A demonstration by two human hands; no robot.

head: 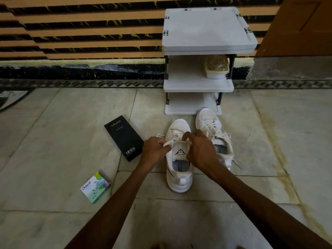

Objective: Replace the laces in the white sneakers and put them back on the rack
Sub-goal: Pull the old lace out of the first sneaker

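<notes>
Pinched white lace (175,140) in left hand (156,150), beside tongue of near sneaker (179,178). Curled right hand (200,150) over same lace, fingertips pinching it above tongue. Judged lacing of this shoe close to done, tightening or tying at top. Saw 2nd sneaker (206,116) just beyond right hand, laced, ends loose. Not yet returned either of 2 shoes to white rack (197,87), ahead of both hands. Noted black vivo box (124,137) just left of left hand, Odonil pack (95,187) left of left forearm.

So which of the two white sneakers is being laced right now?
The sneaker nearer the black box: the left hand and right hand pinch its lace. The other sneaker stands aside, toe by the rack.
</notes>
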